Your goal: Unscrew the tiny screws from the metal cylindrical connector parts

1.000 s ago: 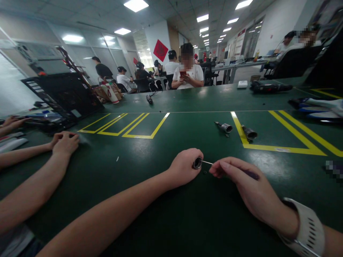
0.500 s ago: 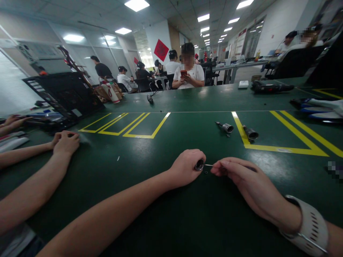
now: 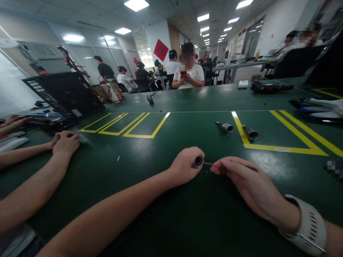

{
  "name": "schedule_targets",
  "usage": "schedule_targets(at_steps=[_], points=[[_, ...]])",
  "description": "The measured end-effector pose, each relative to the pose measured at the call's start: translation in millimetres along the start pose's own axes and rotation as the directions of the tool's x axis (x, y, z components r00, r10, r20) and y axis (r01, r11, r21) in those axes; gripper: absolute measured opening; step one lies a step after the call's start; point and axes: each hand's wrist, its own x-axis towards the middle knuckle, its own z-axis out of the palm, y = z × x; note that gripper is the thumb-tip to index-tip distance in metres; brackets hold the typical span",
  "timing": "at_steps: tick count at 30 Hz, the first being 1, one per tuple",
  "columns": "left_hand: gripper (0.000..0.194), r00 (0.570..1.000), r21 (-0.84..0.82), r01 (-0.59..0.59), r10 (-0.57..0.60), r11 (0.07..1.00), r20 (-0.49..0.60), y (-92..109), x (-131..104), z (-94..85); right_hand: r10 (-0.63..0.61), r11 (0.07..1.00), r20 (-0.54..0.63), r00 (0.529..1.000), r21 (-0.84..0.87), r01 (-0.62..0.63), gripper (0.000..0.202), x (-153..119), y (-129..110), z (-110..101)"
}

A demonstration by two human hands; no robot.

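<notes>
My left hand [image 3: 186, 165] is wrapped round a hollow metal cylinder [image 3: 197, 162], whose round open end faces me. Most of that part is hidden by the fingers. In my right hand [image 3: 241, 175] is a slim screwdriver [image 3: 208, 164], pinched between thumb and fingers. Its thin shaft points left and meets the cylinder's right side; the exact contact is too small to make out. Part of a dark handle shows behind the right hand. A tiny dark ring [image 3: 205, 172] lies on the green table [image 3: 150, 221] just below the shaft.
Two metal cup-shaped parts, one with a stem [image 3: 227, 127] and another [image 3: 251, 133], lie beyond my hands beside yellow tape [image 3: 284, 149]. A similar part [image 3: 150, 99] is farther back. A co-worker's hands [image 3: 65, 142] rest at left. A white scrap [image 3: 118, 158] lies nearby.
My left hand has shifted slightly up and left, and the cylinder's open end now faces me more fully. The screwdriver stays against it in my right hand.
</notes>
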Motion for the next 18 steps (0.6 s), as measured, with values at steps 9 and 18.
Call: schedule_targets(at_steps=[9,18], points=[[0.007,0.999,0.049,-0.034,0.036,0.998,-0.027,-0.3,-0.7,-0.7,-0.034,0.996,0.034,0.999,-0.086,0.037,0.022,-3.3,1.2,1.6],[0.006,0.995,0.114,-0.073,0.065,0.991,0.071,3.2,-1.2,-2.3,0.028,0.999,0.042,0.999,-0.048,-0.026,0.025,-0.2,-3.9,2.9]])
